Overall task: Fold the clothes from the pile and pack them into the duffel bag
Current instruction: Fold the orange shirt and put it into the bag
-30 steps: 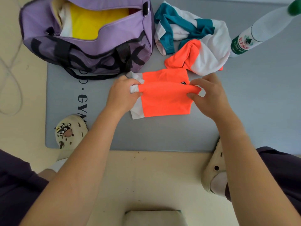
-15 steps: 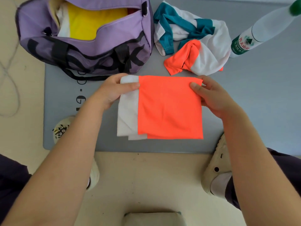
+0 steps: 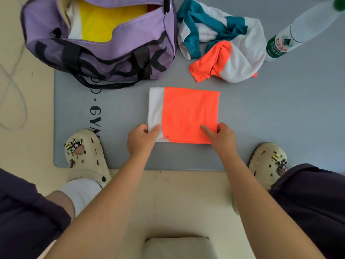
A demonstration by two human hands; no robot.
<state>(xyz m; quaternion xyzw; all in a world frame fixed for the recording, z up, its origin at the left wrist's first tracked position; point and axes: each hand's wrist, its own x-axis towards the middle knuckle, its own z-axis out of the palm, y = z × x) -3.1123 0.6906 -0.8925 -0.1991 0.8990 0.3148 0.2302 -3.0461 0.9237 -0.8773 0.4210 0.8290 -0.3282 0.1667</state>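
Two hands hold the near edge of a folded orange-and-white fabric garment (image 3: 183,114) lying flat on a grey-blue floor mat (image 3: 270,118). The left hand (image 3: 141,140) pinches the white near-left corner between thumb and fingers; the right hand (image 3: 220,137) grips the orange near-right corner, forefinger stretched across the cloth. Beyond the garment sits an open purple duffel bag (image 3: 100,53) with yellow cloth inside. Just right of the bag lies a crumpled pile of teal, white and orange clothes (image 3: 222,43), with a clear plastic bottle (image 3: 296,32) touching its right side.
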